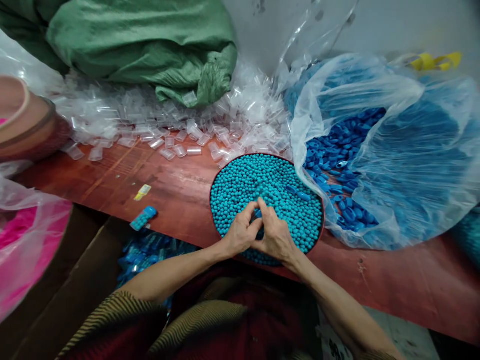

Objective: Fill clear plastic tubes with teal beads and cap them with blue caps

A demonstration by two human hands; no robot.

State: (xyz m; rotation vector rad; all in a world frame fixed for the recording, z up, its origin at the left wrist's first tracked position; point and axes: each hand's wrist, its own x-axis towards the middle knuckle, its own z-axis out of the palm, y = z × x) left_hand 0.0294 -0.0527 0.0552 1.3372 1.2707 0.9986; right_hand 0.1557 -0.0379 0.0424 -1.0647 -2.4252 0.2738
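A round, red-rimmed tub (212, 210) is full of small turquoise balls (243, 175). Over its near half, my left hand (240, 234) and my right hand (276, 235) meet with their fingertips together. Both are closed in a pinch. A bit of blue shows between the fingers, but what they hold is mostly hidden. Two blue caps (303, 195) lie on the balls, towards the right of the tub. Left of the hands, at the table's front edge, lies a clear, blue-capped container (143, 218) with turquoise balls inside.
Many clear, empty containers (180, 135) are heaped along the back of the red table (176, 195) under a green sack (150, 45). At right, a plastic bag (405, 190) holds blue caps (341, 145). Filled containers (150, 250) lie below the front edge. A pink-filled bag (41, 235) stands left.
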